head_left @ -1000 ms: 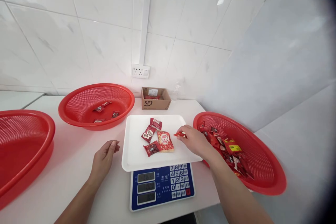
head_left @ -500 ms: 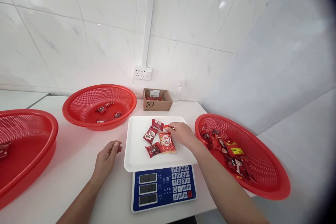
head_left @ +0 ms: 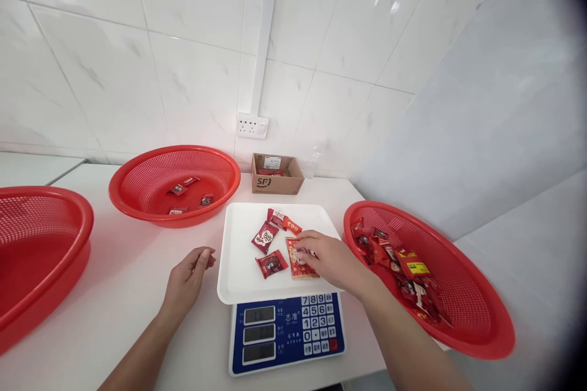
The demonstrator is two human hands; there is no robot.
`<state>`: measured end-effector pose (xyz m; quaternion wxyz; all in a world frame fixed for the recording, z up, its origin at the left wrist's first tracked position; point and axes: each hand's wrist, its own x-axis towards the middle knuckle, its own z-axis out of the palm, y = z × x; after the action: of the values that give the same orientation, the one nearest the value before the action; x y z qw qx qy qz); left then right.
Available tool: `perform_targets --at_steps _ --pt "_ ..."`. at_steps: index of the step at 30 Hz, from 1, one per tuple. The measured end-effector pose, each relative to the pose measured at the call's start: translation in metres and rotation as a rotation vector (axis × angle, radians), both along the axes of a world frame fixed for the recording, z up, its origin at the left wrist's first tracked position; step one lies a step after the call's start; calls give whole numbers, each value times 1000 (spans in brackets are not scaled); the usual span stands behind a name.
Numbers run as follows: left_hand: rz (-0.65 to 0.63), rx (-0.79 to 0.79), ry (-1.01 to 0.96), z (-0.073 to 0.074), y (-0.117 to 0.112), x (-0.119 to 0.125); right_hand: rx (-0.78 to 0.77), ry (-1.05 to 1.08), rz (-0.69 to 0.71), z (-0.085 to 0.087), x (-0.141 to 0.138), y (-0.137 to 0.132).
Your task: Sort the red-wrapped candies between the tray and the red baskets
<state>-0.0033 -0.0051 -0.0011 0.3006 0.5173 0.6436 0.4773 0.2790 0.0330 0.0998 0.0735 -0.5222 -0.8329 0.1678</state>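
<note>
My right hand [head_left: 326,256] lies over the white tray [head_left: 238,275] of a blue scale [head_left: 287,333], fingers closing on the large red-and-cream packet [head_left: 300,266]. Around it on the tray lie a small orange-red packet [head_left: 291,224], a red packet [head_left: 265,237] and a dark red packet [head_left: 271,263]. My left hand [head_left: 188,278] rests on the white counter just left of the tray, fingers loosely curled and holding nothing.
A red basket [head_left: 477,330] with several snack packets sits at the right. Another red basket [head_left: 137,204] with a few packets stands behind left, and a third [head_left: 68,238] at the far left. A small cardboard box [head_left: 275,182] stands by the wall.
My right hand carried the small orange-red packet onto the tray, left it near the back, then drew back onto the large packet. My left hand has stayed put.
</note>
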Motion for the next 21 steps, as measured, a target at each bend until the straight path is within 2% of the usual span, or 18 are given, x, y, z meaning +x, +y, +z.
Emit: perform_targets --at_steps 5,9,16,18,21 --pt "-7 2 6 0 0 0 46 44 -87 -2 -5 19" --pt "14 -7 4 2 0 0 31 18 -39 -10 -10 32" --pt "-4 15 -3 3 -1 1 53 -22 -12 4 -10 21" --pt "-12 6 -8 2 -1 1 88 -36 28 6 -18 20" --pt "-11 5 -6 1 -2 1 155 -70 175 4 -35 22"
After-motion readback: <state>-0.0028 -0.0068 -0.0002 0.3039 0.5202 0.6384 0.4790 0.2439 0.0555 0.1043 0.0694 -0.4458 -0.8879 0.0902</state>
